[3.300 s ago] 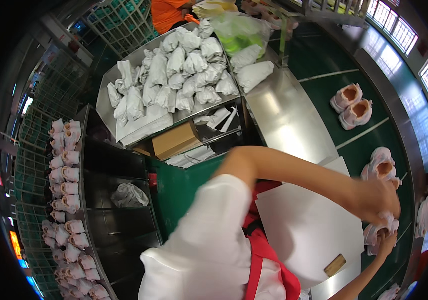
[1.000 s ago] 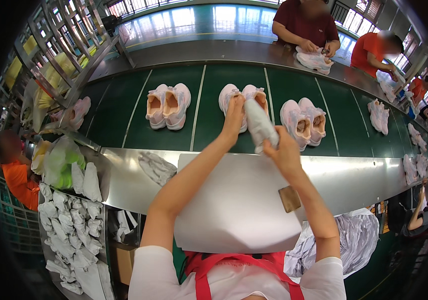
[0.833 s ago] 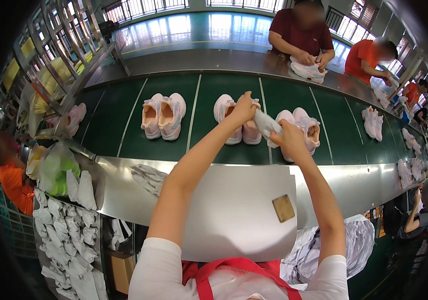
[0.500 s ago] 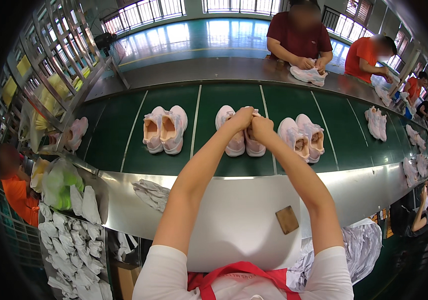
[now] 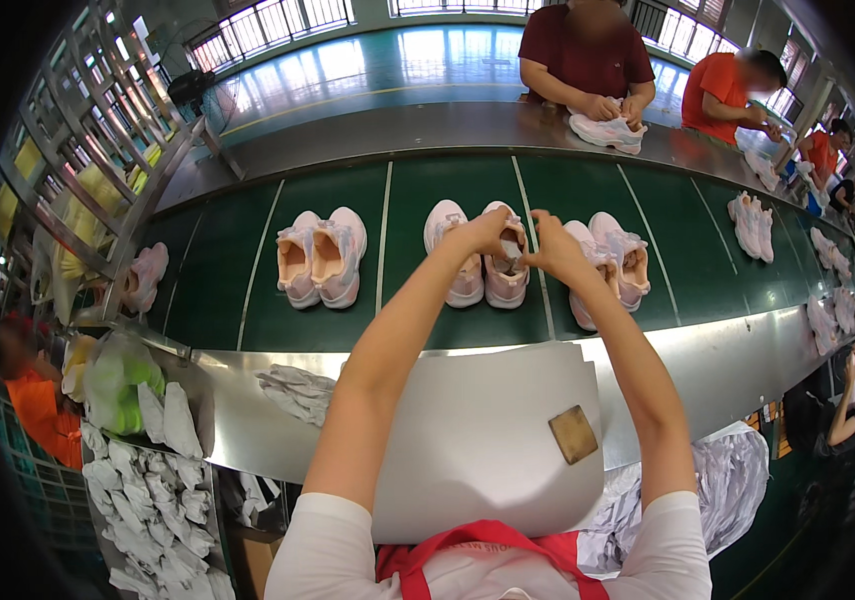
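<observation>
A pair of pale pink sneakers stands in the middle of the green conveyor belt (image 5: 418, 290), toes pointing away. My left hand (image 5: 486, 235) reaches over the left sneaker (image 5: 466, 287) to the collar of the right sneaker (image 5: 506, 287), its fingers parted at the opening. Something whitish, like crumpled paper (image 5: 510, 248), shows inside that sneaker. My right hand (image 5: 556, 245) hovers just right of it, thumb and fingers spread, holding nothing. Its forearm partly covers a second pair of sneakers (image 5: 606, 258) on the right. A third pair (image 5: 322, 258) stands on the left.
Crumpled paper bundles (image 5: 298, 392) and a brown block (image 5: 574, 434) lie on the near ledge. A bin at lower left holds many paper wads (image 5: 153, 500). A metal rack (image 5: 68, 180) stands left. Across the belt, a co-worker in dark red (image 5: 588, 60) handles a sneaker.
My hands were together over the right sneaker of the middle pair; now they have parted. The right hand has moved right and its fingers have spread. Whitish filling now shows in the sneaker.
</observation>
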A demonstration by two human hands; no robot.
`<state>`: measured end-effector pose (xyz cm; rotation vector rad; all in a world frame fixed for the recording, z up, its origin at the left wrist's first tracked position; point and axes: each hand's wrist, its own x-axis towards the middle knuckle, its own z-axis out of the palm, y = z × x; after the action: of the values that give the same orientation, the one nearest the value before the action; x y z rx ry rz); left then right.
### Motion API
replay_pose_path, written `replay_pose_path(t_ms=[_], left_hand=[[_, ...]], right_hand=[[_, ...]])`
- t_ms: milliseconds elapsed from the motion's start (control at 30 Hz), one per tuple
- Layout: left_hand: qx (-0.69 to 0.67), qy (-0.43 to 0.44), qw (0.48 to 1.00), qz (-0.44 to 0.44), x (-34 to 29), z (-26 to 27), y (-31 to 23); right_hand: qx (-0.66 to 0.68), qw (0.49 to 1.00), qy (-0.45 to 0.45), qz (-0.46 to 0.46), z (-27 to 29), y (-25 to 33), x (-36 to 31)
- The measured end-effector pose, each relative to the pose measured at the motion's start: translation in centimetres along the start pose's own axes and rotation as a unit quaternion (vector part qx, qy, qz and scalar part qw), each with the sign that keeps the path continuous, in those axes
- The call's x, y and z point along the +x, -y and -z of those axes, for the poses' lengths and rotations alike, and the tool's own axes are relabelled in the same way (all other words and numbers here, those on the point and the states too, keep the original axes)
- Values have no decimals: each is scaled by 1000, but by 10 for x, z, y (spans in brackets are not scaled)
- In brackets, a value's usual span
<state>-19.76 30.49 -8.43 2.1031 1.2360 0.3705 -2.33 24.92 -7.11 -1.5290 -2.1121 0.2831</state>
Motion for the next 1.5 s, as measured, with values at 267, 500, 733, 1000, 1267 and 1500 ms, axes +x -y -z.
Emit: replay_pose_path(t_ms=[267,500,733,1000,1267,1500], left_hand=[[101,-277,955,27,26,-51,2],[169,-282,926,-186,-152,5,-87],[465,-103,856,202,-429,1,3],[117,-466,873,88,-423,1,11],[-43,-384,910,-149,-338,-17,-61],[-661,-193,724,-30,-300,-17,-74]], right_hand=[[-4,995,-88,-50,-92,-32,36],[0,994,-70,89,-10,-26,-5],[162,985,19,61,52,89,-83],[479,798,365,-22,22,176,-133],[612,695,351,-142,13,197,-142],[368,914,169,30,25,185,-130]])
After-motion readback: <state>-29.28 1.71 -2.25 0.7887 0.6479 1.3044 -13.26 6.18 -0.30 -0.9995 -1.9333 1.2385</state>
